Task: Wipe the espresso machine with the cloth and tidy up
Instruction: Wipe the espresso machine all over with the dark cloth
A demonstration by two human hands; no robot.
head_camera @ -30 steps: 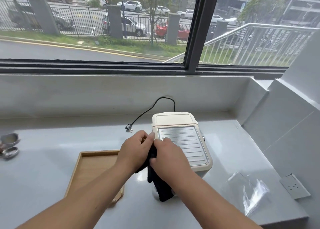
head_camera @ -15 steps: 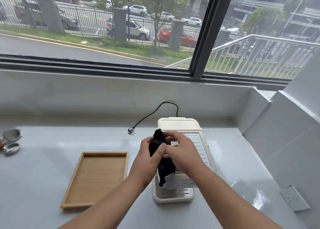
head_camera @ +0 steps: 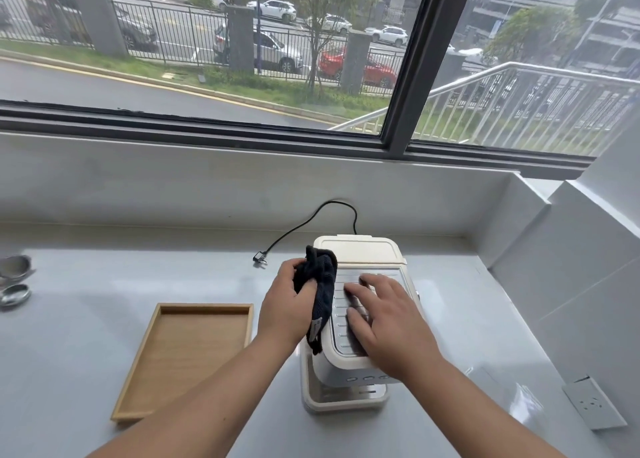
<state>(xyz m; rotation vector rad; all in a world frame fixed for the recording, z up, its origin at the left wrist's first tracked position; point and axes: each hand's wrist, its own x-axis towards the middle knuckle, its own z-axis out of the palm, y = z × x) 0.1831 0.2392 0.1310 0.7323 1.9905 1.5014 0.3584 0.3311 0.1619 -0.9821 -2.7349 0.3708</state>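
The left hand is clamped on a dark, bunched fabric cloth, which hangs against the left edge of the cream plastic espresso machine. The right hand lies flat, fingers spread, on the machine's ribbed metal top, gripping nothing. Wiping looks under way, not finished; the front and sides probably remain. Left of the cloth hand, the shallow wooden tray sits empty, so tidying seems undone.
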